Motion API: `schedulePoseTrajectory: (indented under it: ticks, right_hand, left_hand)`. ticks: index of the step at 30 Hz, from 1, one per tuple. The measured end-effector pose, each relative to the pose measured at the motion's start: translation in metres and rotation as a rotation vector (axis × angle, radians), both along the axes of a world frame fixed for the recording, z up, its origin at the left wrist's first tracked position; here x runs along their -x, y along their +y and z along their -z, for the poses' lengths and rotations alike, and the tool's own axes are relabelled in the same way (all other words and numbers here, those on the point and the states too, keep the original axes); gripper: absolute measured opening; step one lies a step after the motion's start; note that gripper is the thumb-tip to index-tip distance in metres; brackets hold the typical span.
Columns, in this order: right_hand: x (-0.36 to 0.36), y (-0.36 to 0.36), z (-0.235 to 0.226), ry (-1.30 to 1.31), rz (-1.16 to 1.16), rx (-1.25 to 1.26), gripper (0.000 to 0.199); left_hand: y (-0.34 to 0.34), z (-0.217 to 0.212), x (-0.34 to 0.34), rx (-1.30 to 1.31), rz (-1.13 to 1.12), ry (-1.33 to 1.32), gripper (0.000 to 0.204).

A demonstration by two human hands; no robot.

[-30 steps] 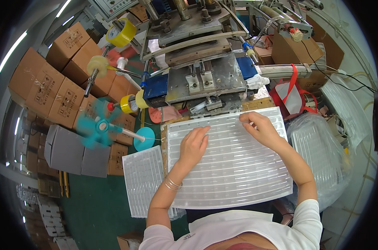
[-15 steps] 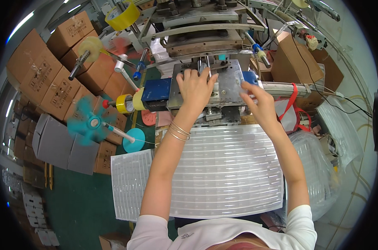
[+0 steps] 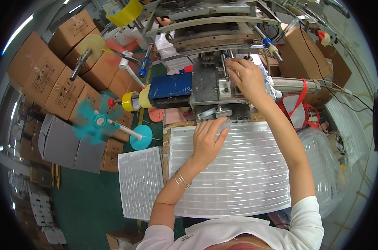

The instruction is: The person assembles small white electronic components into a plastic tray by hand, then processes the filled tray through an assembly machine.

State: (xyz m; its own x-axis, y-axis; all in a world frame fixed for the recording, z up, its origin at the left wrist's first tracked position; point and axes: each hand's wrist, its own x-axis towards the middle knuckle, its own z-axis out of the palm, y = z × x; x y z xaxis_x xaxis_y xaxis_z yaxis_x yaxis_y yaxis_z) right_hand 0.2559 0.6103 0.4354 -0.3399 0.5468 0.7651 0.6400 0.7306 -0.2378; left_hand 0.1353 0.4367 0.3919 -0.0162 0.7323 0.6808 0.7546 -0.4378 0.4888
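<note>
My left hand point(image 3: 208, 141) hovers over the near part of a large white ribbed tray point(image 3: 235, 175), just below the machine. Its thumb and fingers are closed on a small clear plastic piece point(image 3: 225, 123). Farther up, my right hand point(image 3: 248, 78) reaches onto the metal plate point(image 3: 205, 85) of a press machine point(image 3: 214, 37). Its fingers are bent together at the metal clamp block point(image 3: 224, 87) on that plate, and whatever lies between the fingertips is hidden. A blue block point(image 3: 170, 86) adjoins the plate on the left.
A teal fan point(image 3: 100, 121) with blurred blades stands left of the machine. Stacked brown cartons point(image 3: 41, 79) fill the far left. A smaller ribbed tray point(image 3: 141, 183) lies beside the large one. Red straps point(image 3: 302, 104) and clear plastic wrapping point(image 3: 322, 158) sit at the right.
My left hand has drawn back from the metal plate to above the tray. My right hand has moved inward and up onto the clamp block. The view has shifted slightly.
</note>
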Motion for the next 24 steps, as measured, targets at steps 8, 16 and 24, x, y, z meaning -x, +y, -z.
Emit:
schedulePoseTrajectory:
  ticks: [8,16,24]
  right_hand:
    - [-0.090,-0.046,0.003,0.275,-0.202,0.269,0.019]
    - [-0.170,-0.048,0.106,-0.494,-0.029,0.206,0.024]
    - [-0.176,-0.048,0.132,-0.621,-0.048,0.284,0.018]
  left_hand:
    - [0.004,0.021,-0.021,0.126,0.080,-0.021,0.028]
    - [0.067,0.054,-0.098,0.141,0.236,0.398,0.021]
    - [0.089,0.112,-0.109,0.252,0.175,0.587,0.026]
